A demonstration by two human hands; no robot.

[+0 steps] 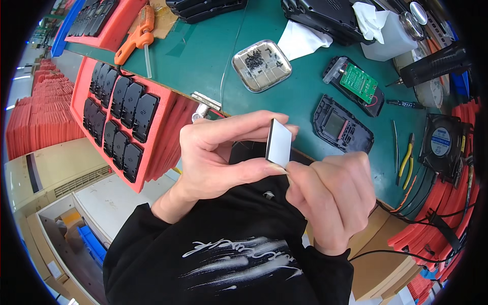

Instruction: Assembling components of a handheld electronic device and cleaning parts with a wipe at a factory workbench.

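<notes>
The left hand (216, 152) holds a small white panel (280, 146) (dark along its edge) between thumb and fingers, near the edge of the green table (203, 63). The right hand (333, 195) is bunched at the panel's lower corner; I cannot tell whether it grips. Beyond lie 2 dark casing parts (335, 124).

From afar I see a green table (203, 61), yellow-handled pliers (401, 170) on it, a white, black-edged panel (280, 146) before it.
</notes>
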